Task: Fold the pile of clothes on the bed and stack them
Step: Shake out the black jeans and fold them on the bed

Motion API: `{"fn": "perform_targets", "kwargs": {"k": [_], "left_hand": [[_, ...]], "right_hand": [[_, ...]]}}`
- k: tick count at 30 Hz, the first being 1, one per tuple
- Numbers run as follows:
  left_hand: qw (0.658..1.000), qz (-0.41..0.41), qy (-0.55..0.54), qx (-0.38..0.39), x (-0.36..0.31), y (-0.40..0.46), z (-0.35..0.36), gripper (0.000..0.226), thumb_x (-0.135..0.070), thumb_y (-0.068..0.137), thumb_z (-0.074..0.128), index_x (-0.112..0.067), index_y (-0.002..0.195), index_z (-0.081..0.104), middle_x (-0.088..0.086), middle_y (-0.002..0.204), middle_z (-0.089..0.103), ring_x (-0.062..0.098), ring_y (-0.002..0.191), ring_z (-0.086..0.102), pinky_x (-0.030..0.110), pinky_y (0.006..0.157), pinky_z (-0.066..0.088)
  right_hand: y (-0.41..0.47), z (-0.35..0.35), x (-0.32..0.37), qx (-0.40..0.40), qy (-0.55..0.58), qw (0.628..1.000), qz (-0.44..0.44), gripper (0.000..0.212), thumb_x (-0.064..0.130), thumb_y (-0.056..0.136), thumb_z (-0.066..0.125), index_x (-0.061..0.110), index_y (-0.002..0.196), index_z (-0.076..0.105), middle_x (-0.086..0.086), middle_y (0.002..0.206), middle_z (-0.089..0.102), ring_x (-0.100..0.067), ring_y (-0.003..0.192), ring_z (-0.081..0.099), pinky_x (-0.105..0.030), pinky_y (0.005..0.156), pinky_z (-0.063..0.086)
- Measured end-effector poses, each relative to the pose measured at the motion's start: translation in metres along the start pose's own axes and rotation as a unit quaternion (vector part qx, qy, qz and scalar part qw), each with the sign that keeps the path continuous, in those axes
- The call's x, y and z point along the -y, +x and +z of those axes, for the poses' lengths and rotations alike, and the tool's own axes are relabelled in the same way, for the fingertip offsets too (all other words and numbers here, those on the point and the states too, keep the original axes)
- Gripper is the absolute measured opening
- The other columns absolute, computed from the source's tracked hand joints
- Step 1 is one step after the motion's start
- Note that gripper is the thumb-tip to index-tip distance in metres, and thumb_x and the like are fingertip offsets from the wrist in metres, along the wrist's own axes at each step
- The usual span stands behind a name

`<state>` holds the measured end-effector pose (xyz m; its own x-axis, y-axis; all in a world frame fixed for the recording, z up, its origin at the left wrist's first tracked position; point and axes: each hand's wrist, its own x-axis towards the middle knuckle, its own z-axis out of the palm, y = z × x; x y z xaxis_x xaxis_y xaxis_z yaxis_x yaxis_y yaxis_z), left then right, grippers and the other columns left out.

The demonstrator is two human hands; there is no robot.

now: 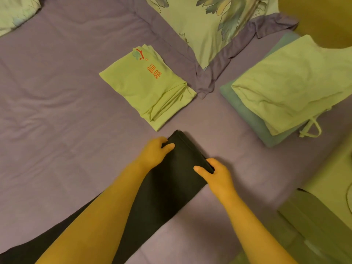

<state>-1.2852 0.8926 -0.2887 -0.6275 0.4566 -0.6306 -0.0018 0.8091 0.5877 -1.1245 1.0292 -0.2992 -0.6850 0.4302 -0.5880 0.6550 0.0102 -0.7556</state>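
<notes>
Two hands on one dark garment [167, 189], laid long and narrow across purple bed sheet [57, 111] from lower left toward centre. Left hand [155, 150] at far end of strip, fingers curled over folded edge, thumb on top — gripping cloth, not flat. Right hand [214, 172] just beside, at other corner of same end, fingers tucked under, thumb lying across top — also gripping. Far end looks doubled over, thick at fold. Judged step: mid-fold of dark piece, lengthwise fold done, end-over-end fold or roll in hand. Next move likely calls for keeping both corners level, carrying end along strip, pressing flat, then lifting onto a stack. Beyond hands, well apart: folded light-green shirt with red print [146, 86], done and flat. Right of that, floral quilt [205, 29] with purple border. Far right: folded pale-green garment [289, 82] resting on a blue-green folded piece [253, 119], drawstring loop hanging at edge. Stack already begun there; dark piece and printed shirt not yet on it.
</notes>
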Motion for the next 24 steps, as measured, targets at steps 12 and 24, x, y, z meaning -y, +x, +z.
{"fn": "perform_targets", "kwargs": {"k": [12, 24], "left_hand": [[0.993, 0.026, -0.082, -0.083, -0.027, 0.028, 0.019, 0.002, -0.016, 0.1, 0.046, -0.015, 0.101, 0.046, 0.0, 0.096, 0.051, 0.009, 0.082, 0.052, 0.023, 0.073, 0.041], [0.944, 0.012, 0.274, -0.183, 0.055, -0.075, 0.072, 0.052, -0.029, 0.09, 0.064, -0.019, 0.139, 0.049, 0.018, 0.149, 0.037, 0.04, 0.14, 0.029, 0.062, 0.112, 0.022]], "right_hand": [[0.032, -0.03, -0.002, -0.048, -0.081, 0.994, -0.046, 0.031, 0.038, 0.079, 0.073, 0.023, 0.072, 0.046, 0.002, 0.071, 0.058, -0.016, 0.067, 0.058, -0.028, 0.052, 0.048], [0.033, -0.034, 0.002, -0.192, -0.475, 0.83, -0.222, 0.048, 0.025, 0.075, 0.08, 0.0, 0.111, 0.06, -0.021, 0.112, 0.06, -0.04, 0.104, 0.056, -0.049, 0.08, 0.047]]}}
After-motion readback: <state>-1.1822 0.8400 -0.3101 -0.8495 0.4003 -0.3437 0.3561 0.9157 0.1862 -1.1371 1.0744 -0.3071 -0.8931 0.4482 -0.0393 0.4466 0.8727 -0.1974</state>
